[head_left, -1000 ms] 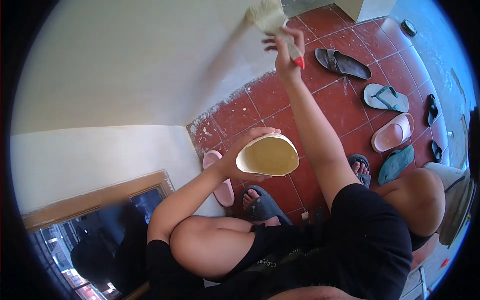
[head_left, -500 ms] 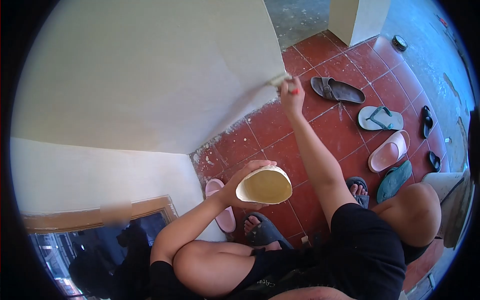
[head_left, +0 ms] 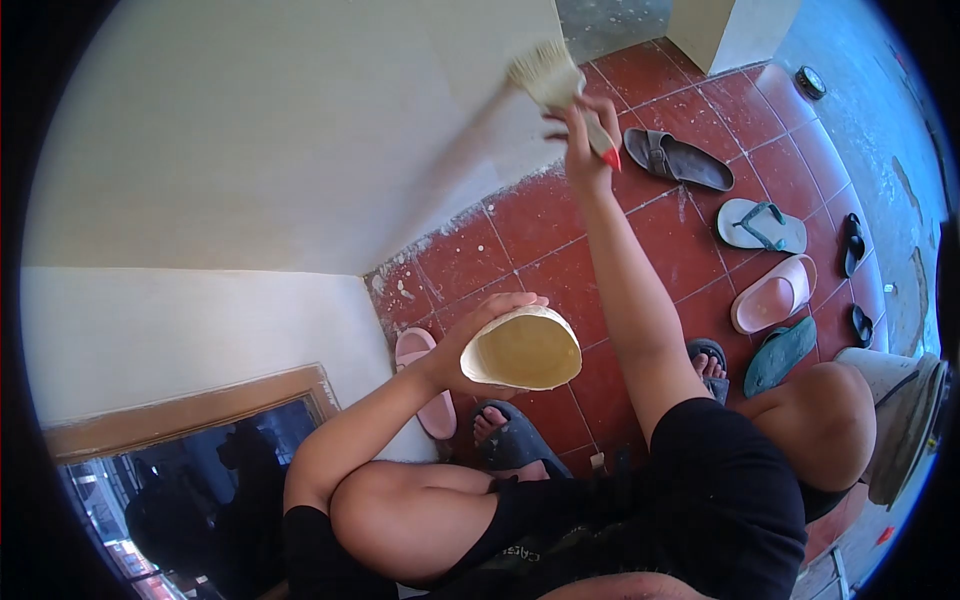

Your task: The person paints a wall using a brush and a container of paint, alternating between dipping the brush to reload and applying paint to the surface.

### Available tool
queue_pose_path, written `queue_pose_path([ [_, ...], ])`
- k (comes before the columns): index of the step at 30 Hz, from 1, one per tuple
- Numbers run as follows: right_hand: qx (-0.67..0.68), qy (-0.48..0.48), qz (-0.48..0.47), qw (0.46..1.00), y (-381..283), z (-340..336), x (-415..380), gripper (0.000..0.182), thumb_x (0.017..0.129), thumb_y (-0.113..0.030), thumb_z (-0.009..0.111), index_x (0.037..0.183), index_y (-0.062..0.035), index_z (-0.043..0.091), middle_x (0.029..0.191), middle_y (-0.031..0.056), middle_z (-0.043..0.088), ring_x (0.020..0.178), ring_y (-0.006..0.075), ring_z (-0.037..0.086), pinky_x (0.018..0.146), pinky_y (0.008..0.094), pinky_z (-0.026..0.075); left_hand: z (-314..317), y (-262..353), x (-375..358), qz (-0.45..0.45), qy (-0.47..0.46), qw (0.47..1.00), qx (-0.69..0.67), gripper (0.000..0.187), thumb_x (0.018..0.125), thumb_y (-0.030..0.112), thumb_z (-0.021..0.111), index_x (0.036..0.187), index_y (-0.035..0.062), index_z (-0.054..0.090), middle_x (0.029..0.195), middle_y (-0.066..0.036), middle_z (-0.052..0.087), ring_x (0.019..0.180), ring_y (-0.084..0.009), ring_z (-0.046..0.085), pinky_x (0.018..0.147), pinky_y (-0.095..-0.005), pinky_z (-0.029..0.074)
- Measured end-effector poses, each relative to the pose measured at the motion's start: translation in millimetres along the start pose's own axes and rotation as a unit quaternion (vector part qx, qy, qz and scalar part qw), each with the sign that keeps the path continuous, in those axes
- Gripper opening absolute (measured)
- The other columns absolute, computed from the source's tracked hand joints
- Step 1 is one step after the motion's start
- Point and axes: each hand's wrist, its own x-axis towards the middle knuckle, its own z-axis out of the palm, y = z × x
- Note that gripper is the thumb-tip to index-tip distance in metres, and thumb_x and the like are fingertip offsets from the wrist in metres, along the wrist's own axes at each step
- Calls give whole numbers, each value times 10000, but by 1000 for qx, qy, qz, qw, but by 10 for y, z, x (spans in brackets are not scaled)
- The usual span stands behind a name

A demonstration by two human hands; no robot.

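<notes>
My left hand point(head_left: 480, 325) is wrapped round a cream-coloured cup-like container point(head_left: 522, 348), its open mouth facing me and its inside pale yellow. My right hand point(head_left: 590, 135) grips the handle of a wide paintbrush point(head_left: 550, 78) that has a red tip. The brush's pale bristles point up and left, over the cream wall point(head_left: 300, 130) near its right edge. Whether they touch the wall I cannot tell.
Red floor tiles point(head_left: 545, 225) carry pale splatters along the wall's base. Several sandals and slippers lie at the right, among them a brown sandal point(head_left: 680, 160). A white bucket point(head_left: 880, 375) stands beside my right knee. A wood-framed glass pane point(head_left: 190, 410) is at lower left.
My right hand has moved up with the brush, whose bristles now show wide and higher on the wall. The container in my left hand has shifted slightly up and left in view.
</notes>
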Motion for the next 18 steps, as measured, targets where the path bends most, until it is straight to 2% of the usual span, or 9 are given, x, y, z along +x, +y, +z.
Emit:
queue_pose_path([
  [3,-67,44,91,993,411,-482,-365,134,926,-78,522,1035,-6,494,908,134,663,770,169,665,567,247,522,16,65,6,-6,-1,1000,9,1011,564,106,874,1391,79,292,1376,-166,427,1240,-267,472,1007,-377,418],
  [5,-160,79,138,974,753,-777,-566,134,895,-122,567,977,-20,539,848,126,677,718,165,671,566,266,508,33,35,5,7,-2,1000,24,1011,564,109,875,1390,78,292,1376,-166,427,1245,-268,467,1010,-379,415],
  [6,-159,81,133,975,892,-859,-616,134,895,-122,567,977,-20,539,848,126,677,718,165,671,566,266,508,36,29,15,19,-2,999,37,1012,564,113,875,1390,78,292,1377,-165,426,1249,-269,462,1013,-381,411],
  [8,-291,107,151,939,1078,-905,-635,87,905,-84,540,930,-5,514,831,109,648,647,131,630,515,253,516,32,62,37,22,-9,999,44,1010,563,121,877,1388,77,297,1374,-164,429,1250,-269,461,1015,-380,409],
  [9,-288,107,150,940,1014,-798,-555,87,905,-84,540,930,-5,514,831,109,648,647,131,630,515,253,516,32,77,36,19,-10,999,44,1008,563,129,879,1387,76,301,1372,-163,431,1250,-268,461,1016,-380,407],
  [11,-230,102,54,966,619,-356,-253,79,896,-75,540,908,-2,514,780,102,644,619,126,621,509,262,515,30,99,32,10,-2,1000,19,992,563,120,862,1389,79,314,1363,-152,444,1242,-278,465,1024,-384,391],
  [13,-264,98,15,959,7,92,79,83,894,-73,538,902,2,503,742,112,639,628,150,638,531,278,530,55,97,6,-5,8,1000,-19,978,563,111,845,1391,83,326,1354,-141,457,1233,-288,469,1032,-389,374],
  [15,-102,118,-2,988,-371,393,337,131,863,-142,589,868,-17,548,709,115,664,632,172,669,552,290,511,43,79,4,6,6,1000,2,975,560,113,845,1390,86,334,1348,-138,460,1229,-292,471,1031,-391,375],
  [18,36,62,-120,990,-839,636,520,94,906,-64,519,936,13,474,756,152,647,673,207,676,550,292,541,54,45,-25,-3,12,1000,-17,975,565,117,844,1395,90,334,1345,-133,458,1234,-283,468,1032,-390,374],
])
